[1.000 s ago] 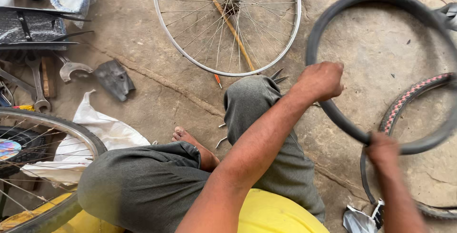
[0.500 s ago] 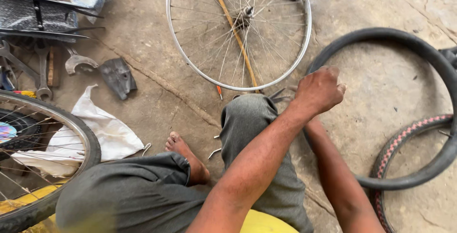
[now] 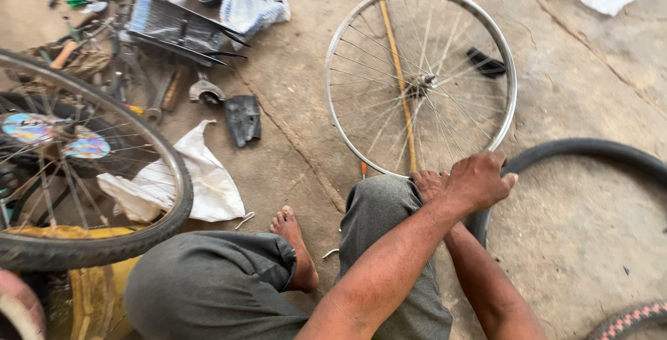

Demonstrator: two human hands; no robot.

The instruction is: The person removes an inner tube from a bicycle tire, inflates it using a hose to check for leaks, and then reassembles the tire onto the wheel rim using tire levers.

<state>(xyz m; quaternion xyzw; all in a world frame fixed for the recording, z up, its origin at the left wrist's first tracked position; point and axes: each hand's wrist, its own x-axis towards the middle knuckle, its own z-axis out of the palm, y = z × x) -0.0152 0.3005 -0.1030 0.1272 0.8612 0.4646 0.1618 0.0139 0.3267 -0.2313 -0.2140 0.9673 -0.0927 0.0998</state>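
The person sits on the concrete floor (image 3: 590, 83), arms crossed at the knee. The upper hand (image 3: 479, 180), which appears to be the left, rests palm down on the near end of a black tyre (image 3: 590, 149), fingers together and curled over its edge; whether they actually clamp it cannot be told. The other hand (image 3: 427, 184) lies just beneath and behind it, mostly hidden, so its finger state cannot be told. The tyre arcs away to the right and out of view, its long run lying rightward from the fingers (the upper hand is nearer). It looks plain, matt and limp. A bare spoked rim (image 3: 511, 83) lies flat just ahead, close to both hands.
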